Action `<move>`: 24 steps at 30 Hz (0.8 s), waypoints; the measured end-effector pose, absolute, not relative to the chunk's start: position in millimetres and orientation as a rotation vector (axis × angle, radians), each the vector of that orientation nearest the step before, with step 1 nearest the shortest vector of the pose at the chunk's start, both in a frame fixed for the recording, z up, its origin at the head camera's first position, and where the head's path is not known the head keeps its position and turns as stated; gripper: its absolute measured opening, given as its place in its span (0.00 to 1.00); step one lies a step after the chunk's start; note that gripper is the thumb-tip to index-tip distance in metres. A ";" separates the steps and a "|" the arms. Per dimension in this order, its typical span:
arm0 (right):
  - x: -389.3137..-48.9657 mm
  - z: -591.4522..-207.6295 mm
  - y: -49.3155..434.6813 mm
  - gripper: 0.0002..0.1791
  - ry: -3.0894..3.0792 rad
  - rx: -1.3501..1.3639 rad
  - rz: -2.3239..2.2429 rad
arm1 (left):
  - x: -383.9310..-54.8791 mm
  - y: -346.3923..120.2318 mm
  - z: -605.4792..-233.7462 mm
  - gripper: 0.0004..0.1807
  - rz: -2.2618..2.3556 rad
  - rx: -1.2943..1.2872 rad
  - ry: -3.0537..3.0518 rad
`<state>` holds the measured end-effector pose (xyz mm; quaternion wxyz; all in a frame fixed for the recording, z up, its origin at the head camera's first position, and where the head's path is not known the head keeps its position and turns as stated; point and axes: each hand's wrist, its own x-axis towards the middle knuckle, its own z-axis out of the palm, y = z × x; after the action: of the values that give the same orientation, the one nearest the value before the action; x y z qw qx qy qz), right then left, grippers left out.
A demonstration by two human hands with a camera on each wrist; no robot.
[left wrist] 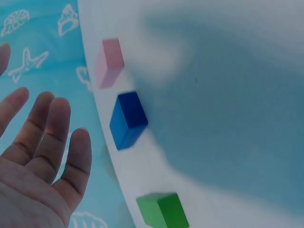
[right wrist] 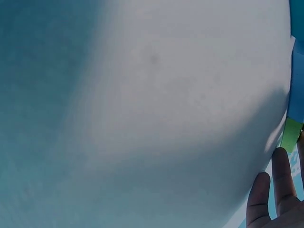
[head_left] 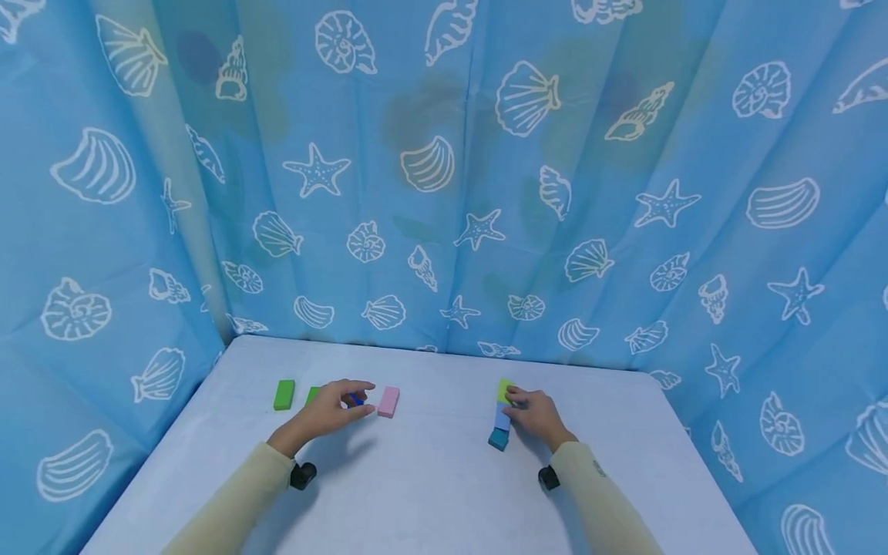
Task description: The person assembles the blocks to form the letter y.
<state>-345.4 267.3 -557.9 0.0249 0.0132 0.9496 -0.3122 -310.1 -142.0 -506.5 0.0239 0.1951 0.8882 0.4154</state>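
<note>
My left hand [head_left: 329, 410] hovers over the left row of blocks, thumb and fingers apart and holding nothing. Below its fingers a blue block [left wrist: 129, 121] is partly hidden in the head view. Just right of the fingertips lies a pink block [head_left: 388, 401]. A green block [head_left: 313, 394] is partly covered by the hand. On the right, three blocks form a line: yellow-green [head_left: 506, 388], light blue [head_left: 502, 417] and teal [head_left: 498, 439], the teal one slightly turned. My right hand [head_left: 536, 416] reaches in from the right, fingertips at the yellow-green and light blue blocks.
Another green block [head_left: 284, 395] stands at the far left of the row. A white table [head_left: 430, 478] carries everything. Behind it and at both sides hangs a blue curtain [head_left: 416, 223] with shell prints. Each wrist wears a small black camera [head_left: 303, 475].
</note>
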 end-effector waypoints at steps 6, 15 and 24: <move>-347.3 -559.9 264.6 0.23 2.936 0.032 -0.923 | -312.7 -153.1 -509.2 0.21 1.259 0.548 2.763; -341.8 -555.6 266.7 0.23 2.952 -0.008 -0.974 | -313.1 -151.0 -511.2 0.21 1.245 0.484 2.776; -342.4 -557.6 266.1 0.23 2.930 0.026 -1.006 | -319.0 -152.6 -507.8 0.22 1.207 0.448 2.838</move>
<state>-342.4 266.1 -557.6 0.0217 0.0083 0.9456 -0.3245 -319.0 -152.6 -507.8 0.0126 0.1438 0.9106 0.3873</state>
